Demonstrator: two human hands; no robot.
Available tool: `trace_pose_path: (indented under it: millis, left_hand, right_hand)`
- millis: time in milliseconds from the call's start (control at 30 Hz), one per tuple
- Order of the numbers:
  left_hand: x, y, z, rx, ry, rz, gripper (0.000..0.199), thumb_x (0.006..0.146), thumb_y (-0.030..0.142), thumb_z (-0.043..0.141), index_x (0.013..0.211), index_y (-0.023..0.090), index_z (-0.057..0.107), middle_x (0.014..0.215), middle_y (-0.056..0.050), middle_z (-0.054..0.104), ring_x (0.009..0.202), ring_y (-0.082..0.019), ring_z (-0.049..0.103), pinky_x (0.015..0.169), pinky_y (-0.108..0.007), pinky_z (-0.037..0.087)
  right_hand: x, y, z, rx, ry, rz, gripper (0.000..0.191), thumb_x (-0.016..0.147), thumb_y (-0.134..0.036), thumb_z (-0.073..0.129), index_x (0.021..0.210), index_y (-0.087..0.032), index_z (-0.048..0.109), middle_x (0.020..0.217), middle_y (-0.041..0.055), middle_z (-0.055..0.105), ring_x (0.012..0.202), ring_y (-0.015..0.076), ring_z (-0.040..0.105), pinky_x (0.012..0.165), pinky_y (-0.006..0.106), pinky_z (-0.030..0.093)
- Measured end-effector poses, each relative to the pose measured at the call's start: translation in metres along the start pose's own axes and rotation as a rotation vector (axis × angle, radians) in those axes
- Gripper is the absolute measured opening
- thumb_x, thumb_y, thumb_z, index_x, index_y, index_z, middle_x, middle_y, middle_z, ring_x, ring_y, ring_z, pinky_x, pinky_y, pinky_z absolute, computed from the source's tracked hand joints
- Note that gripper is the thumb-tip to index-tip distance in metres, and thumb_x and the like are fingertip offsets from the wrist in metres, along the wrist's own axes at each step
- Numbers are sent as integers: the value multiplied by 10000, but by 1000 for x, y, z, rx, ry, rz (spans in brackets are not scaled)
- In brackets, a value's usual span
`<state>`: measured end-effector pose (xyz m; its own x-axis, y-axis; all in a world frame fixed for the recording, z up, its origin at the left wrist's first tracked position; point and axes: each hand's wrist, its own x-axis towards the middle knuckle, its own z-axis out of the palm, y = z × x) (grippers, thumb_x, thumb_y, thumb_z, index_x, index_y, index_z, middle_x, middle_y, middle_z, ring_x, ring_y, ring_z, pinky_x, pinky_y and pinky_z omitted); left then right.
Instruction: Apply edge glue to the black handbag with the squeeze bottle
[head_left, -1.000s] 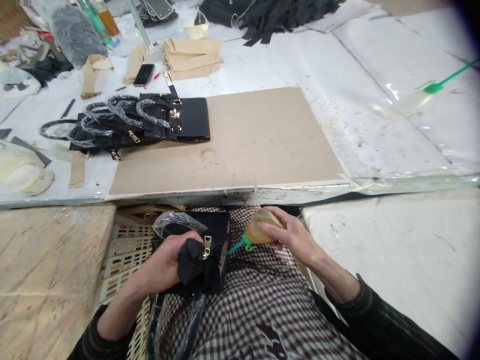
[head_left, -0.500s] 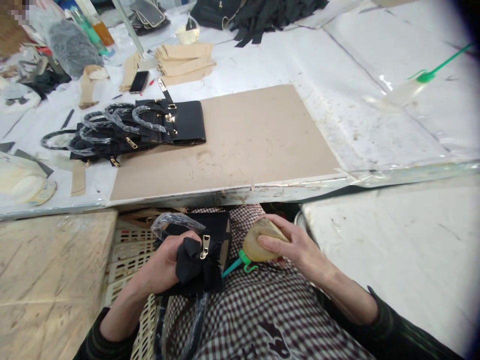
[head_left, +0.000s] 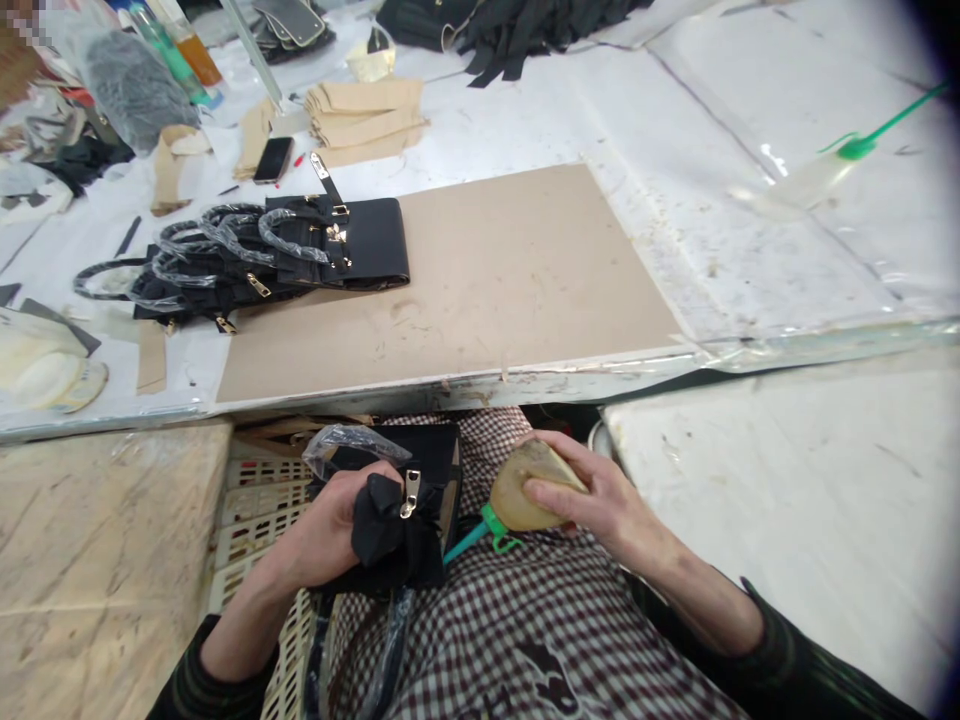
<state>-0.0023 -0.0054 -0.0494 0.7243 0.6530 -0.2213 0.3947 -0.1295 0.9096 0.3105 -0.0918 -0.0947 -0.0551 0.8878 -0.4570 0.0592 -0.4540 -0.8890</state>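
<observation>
My left hand (head_left: pixel 341 530) is closed on a black handbag (head_left: pixel 431 445) in my lap, gripping black cloth near its gold zipper pull (head_left: pixel 410 493). Clear plastic wraps the bag's handles. In my right hand (head_left: pixel 592 490) is a yellowish glue bottle (head_left: pixel 529 485), tilted down to the left, with a green cap and a long blue-green nozzle. The nozzle's end reaches the bag's right edge; whether it touches the bag or goes inside is hard to tell. My right thumb lies on the bottle's side.
On the table, several black handbags (head_left: pixel 300 250) overlap on a brown board (head_left: pixel 517 270). Behind them are a phone (head_left: pixel 273 160) and tan pieces (head_left: pixel 367 110). A second bottle with a green nozzle (head_left: pixel 855 148) lies at right. A cream plastic basket (head_left: pixel 255 510) stands below my left arm.
My right hand has drawn the glue bottle slightly to the right, and more of the nozzle shows. My left hand and the bag have hardly moved.
</observation>
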Motion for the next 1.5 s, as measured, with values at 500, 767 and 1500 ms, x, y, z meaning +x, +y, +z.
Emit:
trace_pose_path:
  millis: [500,767,1500]
  left_hand:
    - [6,-6,-7,-61,20,-17,178,844,194,692,792,184,522,779,27,528,704,-112,454,659,-227,396]
    - [11,0,-7,-19,29,-2,179,871,189,642,760,187,501,764,27,515,706,-115,441,665,-228,395]
    - [4,5,8,71,5,14,140,882,135,537,760,187,494,764,32,521,706,-115,445,667,-226,378]
  right_hand:
    - [34,47,-4,-392,279,-276,510,900,-524,697,1293,-226,567,1259,106,669,1117,308,645,1030,503,509]
    - [29,43,-8,-477,190,-446,477,924,-478,692,1315,-265,522,1221,81,654,1104,279,642,994,448,527]
    - [-54,-14,23,-559,258,-481,485,917,-446,710,1333,-334,488,1260,68,668,1101,280,677,937,418,590]
